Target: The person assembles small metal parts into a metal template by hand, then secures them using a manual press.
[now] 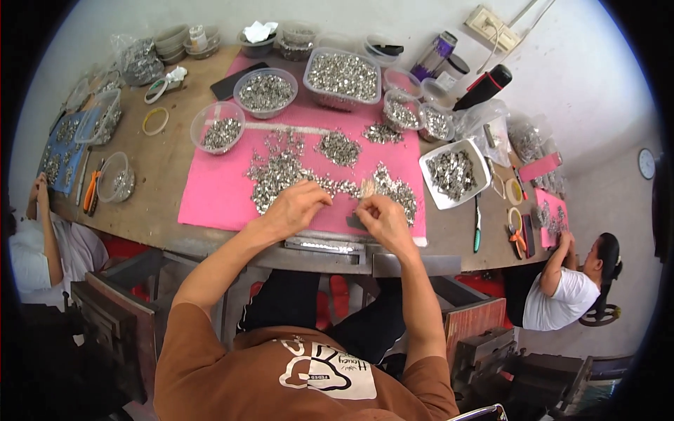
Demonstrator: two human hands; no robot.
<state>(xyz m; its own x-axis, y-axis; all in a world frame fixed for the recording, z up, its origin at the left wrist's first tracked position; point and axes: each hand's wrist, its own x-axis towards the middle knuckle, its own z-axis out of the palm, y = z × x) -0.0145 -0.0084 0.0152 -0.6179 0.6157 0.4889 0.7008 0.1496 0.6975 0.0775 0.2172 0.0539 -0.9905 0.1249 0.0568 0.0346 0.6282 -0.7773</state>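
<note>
My left hand (300,208) is over the near edge of a large heap of small silvery metal pieces (277,175) on a pink cloth (210,186). Its fingers are pinched together, and whatever they grip is too small to make out. My right hand (383,219) is also closed in a pinch, beside a second heap of metal pieces (397,191). Tan bristles (368,187) show just beyond its fingertips, and a dark flat piece (354,222) lies by them. I cannot tell whether the fingers hold either. A thin line of pieces joins both heaps.
Round tubs (219,128) and a rectangular tub (342,78) of metal pieces stand behind; a white tray (455,172) is at right. Orange-handled pliers (91,193) lie left. A metal bar (324,247) lines the table's front edge. Co-workers sit at both sides.
</note>
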